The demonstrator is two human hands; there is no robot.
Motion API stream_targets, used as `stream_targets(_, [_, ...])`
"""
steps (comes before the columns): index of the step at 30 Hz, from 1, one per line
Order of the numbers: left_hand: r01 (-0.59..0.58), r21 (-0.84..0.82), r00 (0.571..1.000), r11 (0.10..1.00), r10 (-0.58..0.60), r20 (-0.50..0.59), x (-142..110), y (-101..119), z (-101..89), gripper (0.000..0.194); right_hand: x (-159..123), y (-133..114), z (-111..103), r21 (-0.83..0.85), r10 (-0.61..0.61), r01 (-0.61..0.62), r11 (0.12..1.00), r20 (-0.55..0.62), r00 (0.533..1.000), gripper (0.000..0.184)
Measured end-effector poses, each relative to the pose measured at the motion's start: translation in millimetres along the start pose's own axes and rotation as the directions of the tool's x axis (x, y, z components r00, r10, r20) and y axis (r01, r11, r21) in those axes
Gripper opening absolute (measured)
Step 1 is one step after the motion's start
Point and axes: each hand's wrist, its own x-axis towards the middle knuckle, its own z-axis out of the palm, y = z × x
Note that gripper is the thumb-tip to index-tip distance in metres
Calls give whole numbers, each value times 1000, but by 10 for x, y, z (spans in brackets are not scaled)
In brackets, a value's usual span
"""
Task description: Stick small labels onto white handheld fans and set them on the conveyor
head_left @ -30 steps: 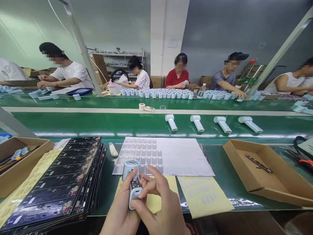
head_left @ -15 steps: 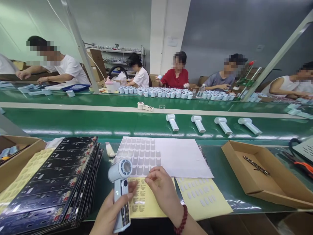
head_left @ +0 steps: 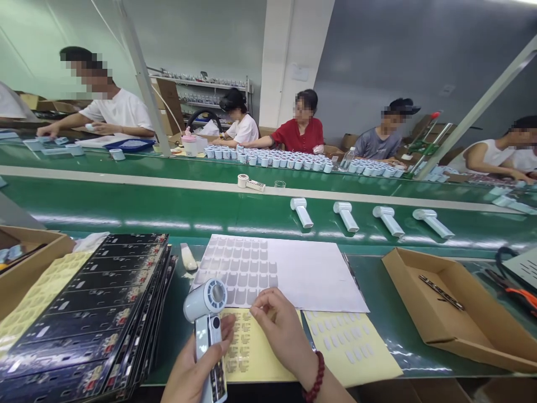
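Observation:
My left hand (head_left: 193, 364) is closed around the handle of a light blue handheld fan (head_left: 205, 299), tilted with its round head up and its dark front panel in view. My right hand (head_left: 279, 330), with a red bead bracelet at the wrist, has thumb and forefinger pinched together. Whatever lies between those fingertips is hidden or too small to make out. Beneath it lies a yellow sheet of small printed stickers (head_left: 241, 358). Just beyond, a white sheet (head_left: 310, 271) carries rows of grey stickers (head_left: 241, 266). A second yellow sheet (head_left: 369, 364) with small pale stickers is to the right.
Stacked dark printed sheets (head_left: 96, 296) rise at left beside a cardboard box (head_left: 54, 246). At right stands an open cardboard tray (head_left: 444, 336) with a dark strip inside; pliers (head_left: 514, 291) lie beyond. Several fans (head_left: 388, 221) lie on the green belt (head_left: 168, 210). Co-workers sit opposite.
The view has shifted slightly. Both hands keep nearly the same pose, the fan still in the left one. Across the belt, the person in red now stretches an arm over the blue parts.

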Motion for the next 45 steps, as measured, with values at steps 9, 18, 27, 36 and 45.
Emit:
stream_targets(9, [-34, 57, 999, 998, 34, 13, 3, -4, -2, 32, 16, 30, 68, 8, -13, 12, 1000, 16, 1000, 14])
stream_targets(18, [38, -19, 996, 999, -36, 76, -19, 202, 185, 43, -214, -390, -225, 408, 5, -88, 909, 201, 980, 10])
stream_targets(27, [32, -139, 999, 990, -27, 42, 29, 285, 413, 26, -155, -602, -213, 223, 22, -83, 971, 264, 964, 9])
stream_targets(36, [40, -138, 999, 990, -38, 14, 33, 317, 496, 25, -107, -543, -143, 91, -46, 26, 996, 223, 974, 11])
stream_targets(45, [116, -196, 989, 974, -96, 112, 54, 302, 447, 29, -203, -416, -68, 301, -98, 125, 945, -105, 990, 9])
